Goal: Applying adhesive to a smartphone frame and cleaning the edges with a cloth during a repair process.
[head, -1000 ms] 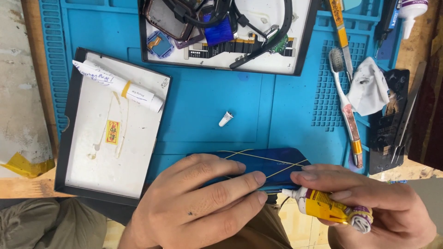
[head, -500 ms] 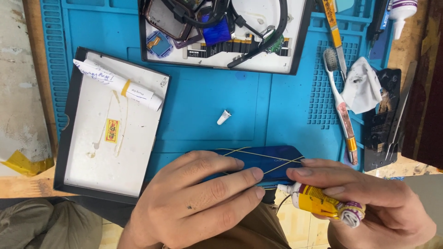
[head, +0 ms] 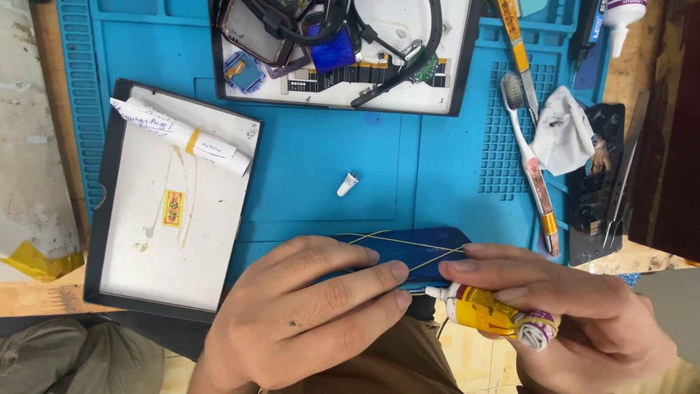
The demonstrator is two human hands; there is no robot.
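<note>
Flat, left hand (head: 306,314) pins blue phone (head: 408,248) — right hand (head: 576,321) grips yellow glue tube (head: 485,310), nozzle at edge.

The left hand (head: 306,321) lies palm down, its fingers (head: 364,281) stretched flat and close together, pointing toward the right hand (head: 576,321). The right hand reaches in from the opposite side, its fingers (head: 510,266) curled in a pinch, thumb underneath. The fingertips of the two hands nearly meet. Both wrists run off the lower edge.
</note>
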